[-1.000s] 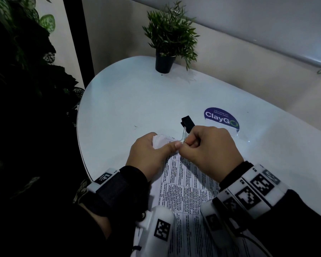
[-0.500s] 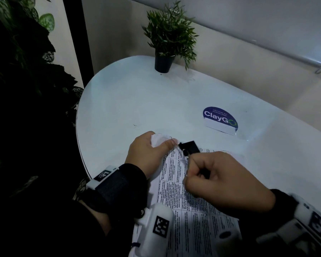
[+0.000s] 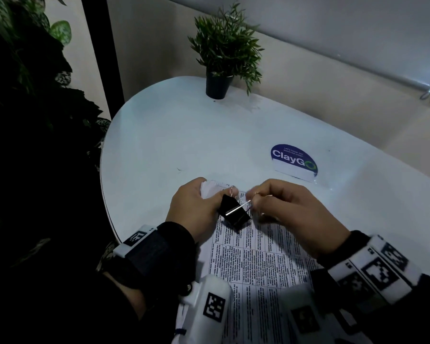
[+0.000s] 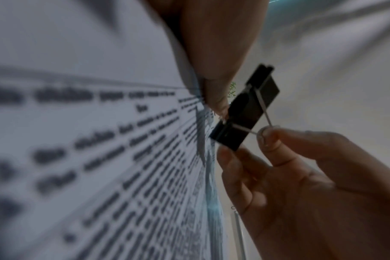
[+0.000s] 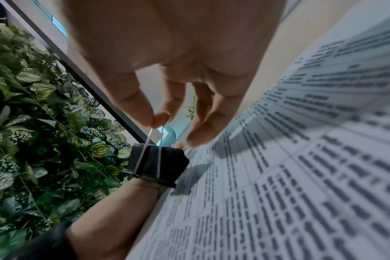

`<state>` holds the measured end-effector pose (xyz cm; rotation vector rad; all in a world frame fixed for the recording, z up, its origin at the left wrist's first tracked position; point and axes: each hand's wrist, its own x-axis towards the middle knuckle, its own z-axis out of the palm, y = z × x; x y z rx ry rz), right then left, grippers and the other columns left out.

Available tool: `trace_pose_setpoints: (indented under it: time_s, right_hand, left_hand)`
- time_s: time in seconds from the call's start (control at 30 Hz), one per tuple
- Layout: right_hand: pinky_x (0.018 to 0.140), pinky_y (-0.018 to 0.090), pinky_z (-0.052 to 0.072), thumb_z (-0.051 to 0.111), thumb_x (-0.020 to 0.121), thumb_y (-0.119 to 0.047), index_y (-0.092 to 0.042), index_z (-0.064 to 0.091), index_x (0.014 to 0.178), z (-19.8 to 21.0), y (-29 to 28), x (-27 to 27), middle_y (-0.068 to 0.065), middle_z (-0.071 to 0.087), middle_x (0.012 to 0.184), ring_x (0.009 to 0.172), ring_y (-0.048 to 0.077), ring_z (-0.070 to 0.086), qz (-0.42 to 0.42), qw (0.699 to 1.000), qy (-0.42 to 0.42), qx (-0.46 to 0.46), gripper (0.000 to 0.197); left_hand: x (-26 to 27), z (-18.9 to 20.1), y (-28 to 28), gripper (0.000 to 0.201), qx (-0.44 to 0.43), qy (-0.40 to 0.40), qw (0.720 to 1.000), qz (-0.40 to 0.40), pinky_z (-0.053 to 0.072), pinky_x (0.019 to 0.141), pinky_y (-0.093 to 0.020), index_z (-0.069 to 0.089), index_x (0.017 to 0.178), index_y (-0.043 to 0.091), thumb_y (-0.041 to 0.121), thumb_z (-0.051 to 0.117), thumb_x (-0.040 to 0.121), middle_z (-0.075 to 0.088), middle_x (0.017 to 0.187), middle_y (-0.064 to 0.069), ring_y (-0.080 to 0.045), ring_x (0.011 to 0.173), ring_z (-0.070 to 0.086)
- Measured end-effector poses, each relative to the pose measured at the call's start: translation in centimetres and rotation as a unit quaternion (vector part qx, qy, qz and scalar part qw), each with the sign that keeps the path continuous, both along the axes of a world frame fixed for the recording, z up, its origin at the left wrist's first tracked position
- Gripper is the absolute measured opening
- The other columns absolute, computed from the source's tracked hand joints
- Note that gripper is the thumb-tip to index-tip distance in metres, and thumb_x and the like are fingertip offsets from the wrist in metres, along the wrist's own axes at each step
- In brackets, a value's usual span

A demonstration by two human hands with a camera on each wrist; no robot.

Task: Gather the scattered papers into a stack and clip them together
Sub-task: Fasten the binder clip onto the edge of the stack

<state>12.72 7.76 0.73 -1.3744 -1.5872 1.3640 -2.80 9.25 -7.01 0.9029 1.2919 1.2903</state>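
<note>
The left hand (image 3: 196,207) pinched the corner of the papers (image 3: 256,264) on the table (image 3: 184,135). The clip (image 3: 233,212) sat there, one wire lever pinched by the right hand (image 3: 291,214). Clipping looked nearly finished; folding that lever flat probably remained.

You face a rounded white desk (image 3: 174,135) against a beige wall (image 3: 308,78). A small potted plant (image 3: 224,55) stands at its far edge; a blue ClayGo sticker (image 3: 294,158) lies right. Dark foliage (image 3: 30,78) fills the left; lighting dim.
</note>
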Motion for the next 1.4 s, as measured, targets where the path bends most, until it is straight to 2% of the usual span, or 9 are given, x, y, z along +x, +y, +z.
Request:
trace_pose_setpoints:
  time_s: [0.07,0.17,0.33,0.43,0.6,0.83,1.0,1.13,1.4]
  right_hand:
    - [0.082,0.032,0.056,0.073,0.068,-0.018,-0.009,0.064,0.067,-0.2,-0.1,-0.2,0.008,0.07,0.101,0.087,0.019,0.068,0.02,0.999,0.026,0.016,0.013]
    - [0.081,0.038,0.058,0.076,0.068,-0.01,-0.004,0.062,0.064,-0.2,-0.6,-0.7,0.02,0.069,0.101,0.092,0.031,0.069,0.051,0.994,0.092,0.011,0.016]
    - [0.079,0.031,0.054,0.078,0.059,-0.014,-0.011,0.067,0.061,-0.1,-0.5,-0.2,0.009,0.072,0.094,0.099,0.008,0.067,-0.04,0.993,0.075,0.085,0.012]
    - [0.065,0.024,0.055,0.072,0.061,-0.015,-0.011,0.064,0.086,0.8,-0.1,0.8,0.005,0.07,0.092,0.074,0.011,0.07,-0.097,0.986,0.082,0.111,0.027]
    - [0.073,0.011,0.051,0.07,0.077,0.001,-0.028,0.05,0.122,1.0,0.9,3.4,-0.002,0.059,0.104,0.083,-0.001,0.067,-0.082,0.98,-0.084,0.16,0.058]
    - [0.08,0.016,0.053,0.075,0.062,-0.039,-0.024,0.063,0.108,3.7,0.8,4.5,-0.003,0.067,0.096,0.087,0.009,0.066,-0.043,0.95,-0.213,0.225,0.05]
    - [0.063,0.016,0.046,0.085,0.062,-0.014,-0.012,0.067,0.081,5.6,0.7,4.6,0.0,0.068,0.072,0.071,0.017,0.061,-0.024,0.907,-0.301,0.294,0.026]
    - [0.06,0.016,0.045,0.085,0.063,-0.011,-0.016,0.064,0.067,7.0,0.8,4.2,-0.007,0.069,0.062,0.066,0.006,0.064,0.015,0.9,-0.333,0.282,0.022]
    - [0.053,0.005,0.039,0.083,0.067,-0.015,-0.016,0.065,0.07,9.8,4.1,3.1,-0.008,0.069,0.059,0.051,-0.008,0.057,0.097,0.904,-0.371,0.191,0.018]
  left_hand:
    - [-0.1,-0.2,0.2,0.052,-0.007,0.005,1.0,0.0,0.053,0.063,-0.047,0.055,0.069,0.006,0.047,0.082,0.053,0.057,0.064,-0.006,-0.02,0.063,0.051]
    - [-0.2,-0.4,0.2,0.039,0.007,0.038,0.999,-0.003,0.04,0.056,-0.035,0.055,0.073,0.001,0.031,0.079,0.07,0.053,0.063,-0.006,-0.016,0.059,0.043]
    - [-0.2,0.2,-0.2,0.029,0.023,0.011,1.0,-0.001,0.035,0.058,-0.032,0.056,0.073,-0.002,0.016,0.079,0.07,0.054,0.061,-0.015,-0.017,0.06,0.044]
    - [-0.1,0.4,-0.3,0.044,0.029,-0.036,0.999,-0.016,0.038,0.063,-0.032,0.055,0.071,0.001,0.032,0.085,0.061,0.054,0.065,-0.008,-0.017,0.063,0.047]
    - [-0.1,0.8,-0.6,0.025,0.029,-0.044,0.998,-0.021,0.05,0.062,-0.032,0.06,0.063,0.014,0.02,0.083,0.072,0.066,0.064,-0.003,-0.019,0.06,0.061]
    - [0.5,3.0,-1.8,0.026,0.102,-0.025,0.994,-0.016,0.04,0.046,-0.013,0.055,0.066,0.008,0.015,0.078,0.077,0.056,0.05,0.01,-0.006,0.046,0.051]
    - [0.8,4.1,-2.4,0.027,0.146,0.0,0.989,-0.017,0.04,0.047,-0.013,0.057,0.068,0.007,0.02,0.079,0.076,0.058,0.052,0.007,-0.008,0.048,0.051]
    - [1.0,4.2,-2.6,0.03,0.161,-0.007,0.987,-0.012,0.039,0.049,-0.019,0.058,0.072,0.003,0.023,0.08,0.074,0.058,0.055,0.002,-0.012,0.05,0.049]
    - [1.3,4.5,-3.0,0.027,0.174,-0.01,0.984,-0.022,0.04,0.052,-0.029,0.06,0.07,0.012,0.028,0.082,0.074,0.058,0.055,0.004,-0.013,0.052,0.049]
